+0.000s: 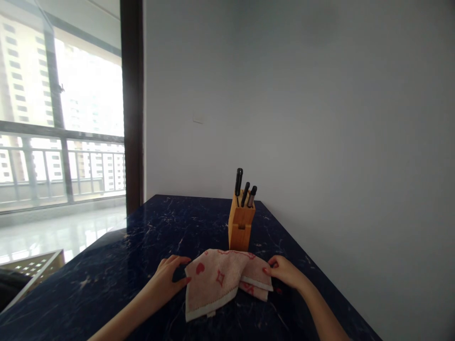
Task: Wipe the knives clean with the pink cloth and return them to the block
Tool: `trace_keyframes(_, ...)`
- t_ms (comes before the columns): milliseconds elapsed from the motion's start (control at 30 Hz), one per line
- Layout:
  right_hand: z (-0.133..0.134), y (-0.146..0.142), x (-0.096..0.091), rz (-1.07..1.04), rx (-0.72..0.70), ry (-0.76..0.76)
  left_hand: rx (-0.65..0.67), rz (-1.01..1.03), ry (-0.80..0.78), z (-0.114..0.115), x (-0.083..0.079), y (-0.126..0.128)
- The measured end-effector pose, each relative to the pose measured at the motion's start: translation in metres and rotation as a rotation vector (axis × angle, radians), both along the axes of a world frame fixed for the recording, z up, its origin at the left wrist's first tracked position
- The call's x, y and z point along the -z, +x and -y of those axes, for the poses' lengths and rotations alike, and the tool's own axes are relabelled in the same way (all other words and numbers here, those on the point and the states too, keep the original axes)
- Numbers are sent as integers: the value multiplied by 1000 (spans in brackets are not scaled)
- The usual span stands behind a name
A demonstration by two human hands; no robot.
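A pink towel [216, 277] with red patterns and a pale border lies crumpled and partly folded on the dark blue marbled table [170, 227]. At its left edge is my left hand [168, 275], thumb and forefinger spread apart, with the thumb tip touching the cloth. My right hand [286, 272] pinches the towel's right side between thumb and fingers. Just behind the cloth stands a wooden knife block [241, 232], upright, holding a few black-handled tools [239, 180]. The block's base is partly hidden by the towel.
A grey wall [320, 118] runs along the table's right side and back. On the left are a dark door frame [133, 109] and a bright balcony with a railing [92, 170]. A chair with a perforated pale back [42, 274] stands at the lower left.
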State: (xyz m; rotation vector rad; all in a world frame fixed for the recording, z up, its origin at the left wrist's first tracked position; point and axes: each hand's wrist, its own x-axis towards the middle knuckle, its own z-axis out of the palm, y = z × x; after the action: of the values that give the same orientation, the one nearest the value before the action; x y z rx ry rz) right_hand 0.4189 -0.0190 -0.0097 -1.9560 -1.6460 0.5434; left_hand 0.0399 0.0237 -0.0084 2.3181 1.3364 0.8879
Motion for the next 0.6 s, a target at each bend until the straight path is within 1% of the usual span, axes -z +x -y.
trace_keyframes(100, -3, 0, 4, -79, 10, 13, -36, -22, -21, -6, -1, 6)
trace_keyframes(167, -5, -1, 4, -128, 15, 40, -36, -21, -41, -8, -3, 11)
trace_keyframes(367, -4, -8, -6, -308, 40, 132, -13, 65, -116, -15, -6, 18)
trace_keyframes(467, 0, -15, -14, -423, 68, 141, 61, 149, -213, -17, -9, 17)
trace_keyframes(533, 4, -20, -20, -498, 87, 137, 126, 216, -298, -16, -12, 15)
trace_keyframes(600, 7, -24, -26, -564, 104, 147, 164, 296, -383, -15, -15, 14)
